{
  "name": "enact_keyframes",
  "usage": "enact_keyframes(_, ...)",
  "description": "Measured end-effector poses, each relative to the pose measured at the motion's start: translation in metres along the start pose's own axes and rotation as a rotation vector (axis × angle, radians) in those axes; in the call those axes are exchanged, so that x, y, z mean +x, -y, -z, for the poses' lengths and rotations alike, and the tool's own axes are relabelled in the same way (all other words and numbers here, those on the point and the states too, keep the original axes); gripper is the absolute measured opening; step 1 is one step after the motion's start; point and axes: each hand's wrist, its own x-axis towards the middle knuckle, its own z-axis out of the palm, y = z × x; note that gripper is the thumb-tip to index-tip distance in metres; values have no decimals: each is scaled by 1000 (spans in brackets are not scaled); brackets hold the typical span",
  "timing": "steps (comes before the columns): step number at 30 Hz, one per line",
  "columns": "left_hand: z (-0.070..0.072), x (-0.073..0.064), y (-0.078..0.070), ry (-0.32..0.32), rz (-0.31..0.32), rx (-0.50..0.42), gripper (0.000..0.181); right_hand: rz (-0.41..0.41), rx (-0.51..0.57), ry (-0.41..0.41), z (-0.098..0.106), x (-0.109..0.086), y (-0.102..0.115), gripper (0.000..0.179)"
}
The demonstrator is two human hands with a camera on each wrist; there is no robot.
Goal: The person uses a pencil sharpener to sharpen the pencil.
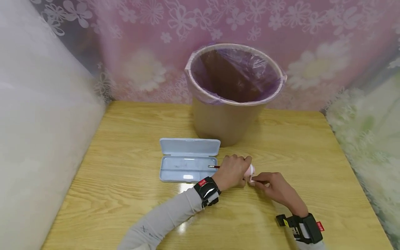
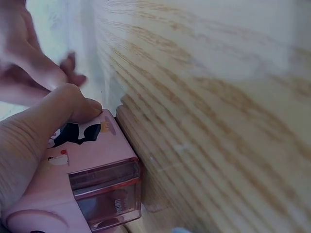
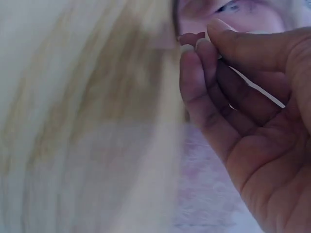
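Note:
My left hand grips a pink pencil sharpener with a cartoon print and a see-through shavings drawer. In the head view the hand covers most of the sharpener, leaving its pink and white right end visible. From under that hand, on the left, sticks out a thin dark-red stick with a silver end, overlapping the pencil case. To the right, my right hand pinches the sharpener's small crank handle between thumb and fingertips. In the right wrist view those fingertips meet at the pink part.
A pale blue pencil case lies with its lid up, left of my left hand. Behind it stands a tall beige bin lined with a purple bag. Floral curtains enclose the wooden table at the back and sides.

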Motion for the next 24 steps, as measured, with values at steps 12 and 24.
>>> enact_keyframes(12,3,-1,2,29,-6,-45,51,210,-137,-239,38,1,31,31)
enact_keyframes(24,4,-1,2,-1,-20,-37,54,104,-84,-172,55,40,5,23)
